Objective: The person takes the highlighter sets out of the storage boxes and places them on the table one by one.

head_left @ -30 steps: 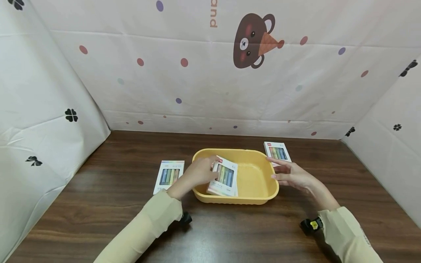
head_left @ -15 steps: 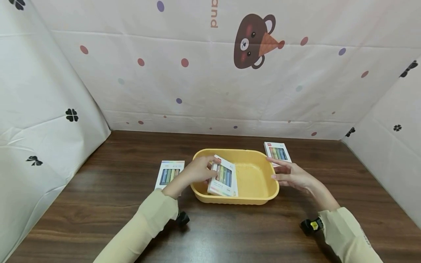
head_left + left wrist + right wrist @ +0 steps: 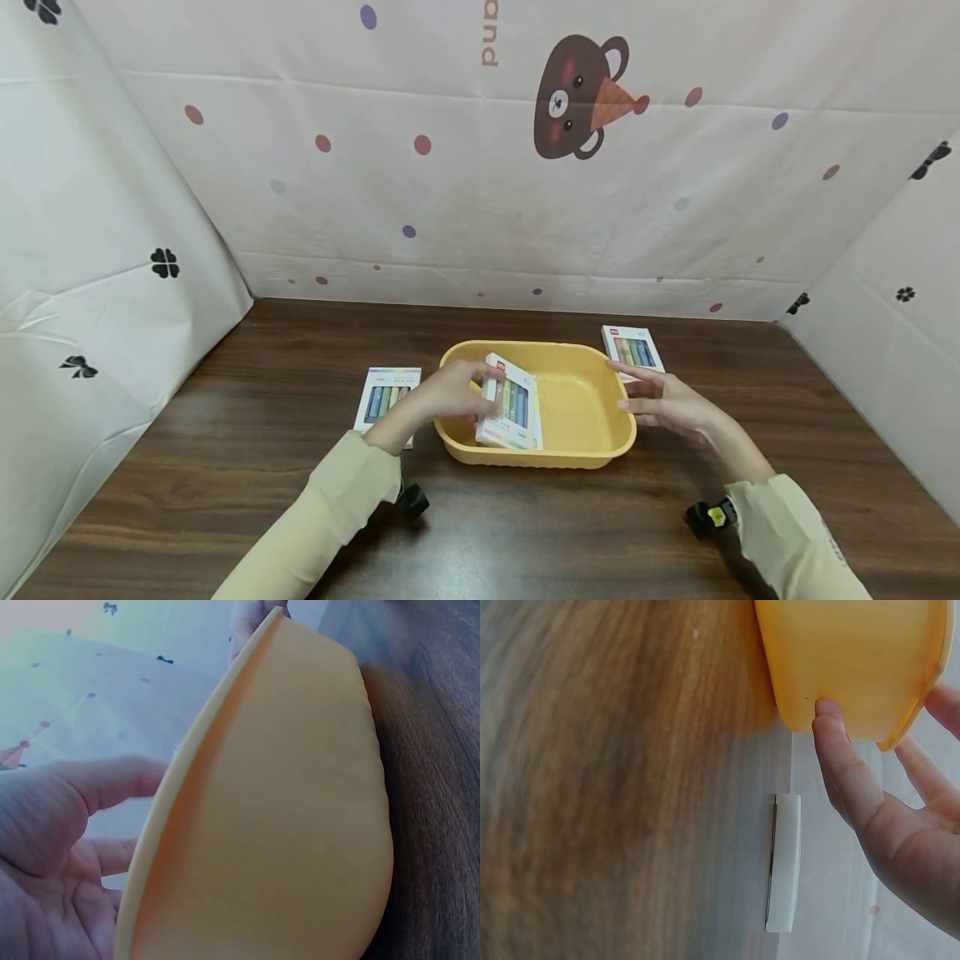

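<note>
In the head view, my left hand [image 3: 452, 392] reaches over the left rim of a yellow plastic basin [image 3: 581, 460]. Its thumb and fingers hold the left edge of a white box of coloured chalk [image 3: 517, 404], which leans in the basin's left half. Coloured sticks show through the box's window. My right hand [image 3: 667, 402] grips the basin's right end. In the right wrist view, one fingertip [image 3: 826, 709] rests on the basin's outer wall while other fingers are at the rim. The left wrist view shows the left hand [image 3: 60, 840] partly hidden behind the basin's side.
A second chalk box [image 3: 386, 396] lies left of the basin, partly under the left forearm. Another chalk box [image 3: 632, 348] lies behind the basin's right end. White patterned cloth [image 3: 360, 192] stands behind the brown wooden table [image 3: 540, 533] and along both sides.
The left hand has shifted slightly left, and the chalk box's upper end has moved left with it, leaning a bit more. The right hand and basin stay nearly still.
</note>
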The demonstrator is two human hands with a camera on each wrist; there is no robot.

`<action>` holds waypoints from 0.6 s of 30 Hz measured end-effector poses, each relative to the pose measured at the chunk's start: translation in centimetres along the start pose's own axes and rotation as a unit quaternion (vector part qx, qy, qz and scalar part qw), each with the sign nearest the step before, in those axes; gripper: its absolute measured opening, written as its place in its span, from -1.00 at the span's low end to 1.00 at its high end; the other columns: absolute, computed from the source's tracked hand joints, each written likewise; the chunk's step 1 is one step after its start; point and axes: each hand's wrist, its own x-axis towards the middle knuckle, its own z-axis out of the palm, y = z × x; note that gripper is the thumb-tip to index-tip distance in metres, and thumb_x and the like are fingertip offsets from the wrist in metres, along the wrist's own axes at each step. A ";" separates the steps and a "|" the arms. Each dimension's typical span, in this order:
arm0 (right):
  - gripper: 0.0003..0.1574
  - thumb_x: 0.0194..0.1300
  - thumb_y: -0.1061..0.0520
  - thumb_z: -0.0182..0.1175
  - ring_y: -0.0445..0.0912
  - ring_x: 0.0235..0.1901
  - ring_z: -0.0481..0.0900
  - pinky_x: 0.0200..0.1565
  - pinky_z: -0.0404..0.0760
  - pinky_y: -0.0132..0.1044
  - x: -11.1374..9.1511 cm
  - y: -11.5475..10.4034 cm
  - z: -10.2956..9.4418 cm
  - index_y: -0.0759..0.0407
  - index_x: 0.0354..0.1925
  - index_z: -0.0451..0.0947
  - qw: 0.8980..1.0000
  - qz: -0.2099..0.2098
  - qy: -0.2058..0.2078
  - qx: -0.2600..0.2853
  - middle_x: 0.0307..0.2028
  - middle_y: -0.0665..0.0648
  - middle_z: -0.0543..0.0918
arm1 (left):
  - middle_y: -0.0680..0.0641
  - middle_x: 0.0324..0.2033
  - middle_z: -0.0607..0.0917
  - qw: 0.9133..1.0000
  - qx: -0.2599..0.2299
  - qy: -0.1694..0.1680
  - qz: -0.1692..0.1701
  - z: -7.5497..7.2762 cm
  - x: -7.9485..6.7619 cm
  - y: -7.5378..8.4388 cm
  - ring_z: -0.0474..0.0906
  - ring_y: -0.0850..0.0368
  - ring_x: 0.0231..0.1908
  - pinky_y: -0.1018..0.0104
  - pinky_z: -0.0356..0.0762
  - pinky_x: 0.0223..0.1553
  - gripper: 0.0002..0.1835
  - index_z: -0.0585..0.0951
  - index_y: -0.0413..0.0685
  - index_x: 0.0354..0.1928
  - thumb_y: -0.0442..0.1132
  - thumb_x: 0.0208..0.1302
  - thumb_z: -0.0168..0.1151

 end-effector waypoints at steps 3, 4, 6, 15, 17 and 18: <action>-0.15 0.22 0.25 0.15 -0.09 -0.11 0.56 -0.10 0.55 -0.17 0.0 0.0 0.0 0.18 0.38 -0.01 1.000 0.000 0.001 -0.001 0.09 0.45 0.28 | -0.11 -0.08 0.50 1.000 0.024 -0.009 0.000 -0.1 -0.3 0.1 0.50 0.12 -0.37 0.31 0.44 -0.33 -0.31 0.45 0.01 0.16 -0.21 -0.12 0.46; -0.15 0.23 0.25 0.15 -0.09 -0.11 0.56 -0.10 0.55 -0.18 0.0 0.0 0.0 0.18 0.38 -0.01 1.000 0.000 0.002 -0.001 0.09 0.44 0.28 | -0.10 -0.05 0.49 1.000 0.029 -0.012 -0.001 -0.1 -0.3 0.1 0.48 0.09 -0.30 0.29 0.42 -0.27 -0.26 0.44 0.03 0.18 -0.19 -0.17 0.48; -0.15 0.22 0.25 0.15 -0.09 -0.11 0.55 -0.10 0.55 -0.18 0.0 0.0 0.0 0.19 0.38 -0.01 1.000 -0.001 0.002 0.000 0.09 0.44 0.29 | -0.08 -0.02 0.47 0.999 0.031 -0.019 -0.002 -0.1 -0.4 0.2 0.42 0.05 -0.17 0.24 0.36 -0.18 -0.18 0.40 0.05 0.21 -0.18 -0.22 0.51; -0.12 0.23 0.25 0.15 -0.09 -0.10 0.55 -0.09 0.54 -0.17 -0.1 -0.1 0.2 0.24 0.38 -0.07 1.000 0.001 0.002 -0.004 0.12 0.50 0.23 | -0.12 -0.01 0.41 0.999 -0.010 -0.041 0.004 0.1 -0.6 0.1 0.48 0.09 -0.35 0.34 0.45 -0.35 -0.10 0.30 -0.02 0.28 -0.33 -0.22 0.49; -0.12 0.23 0.25 0.15 -0.09 -0.10 0.54 -0.09 0.54 -0.17 -0.1 -0.1 0.2 0.25 0.38 -0.08 1.000 0.001 0.002 -0.005 0.12 0.52 0.21 | -0.12 0.00 0.40 0.999 -0.018 -0.044 0.002 0.1 -0.7 0.1 0.48 0.13 -0.50 0.35 0.47 -0.46 -0.09 0.28 -0.01 0.30 -0.36 -0.20 0.47; -0.12 0.23 0.25 0.15 -0.09 -0.10 0.54 -0.09 0.54 -0.18 -0.1 -0.1 0.2 0.25 0.38 -0.08 1.000 0.001 0.002 -0.005 0.12 0.52 0.21 | -0.13 0.00 0.40 0.999 -0.020 -0.044 0.000 0.1 -0.7 0.2 0.48 0.13 -0.55 0.35 0.47 -0.50 -0.09 0.28 0.00 0.30 -0.36 -0.19 0.47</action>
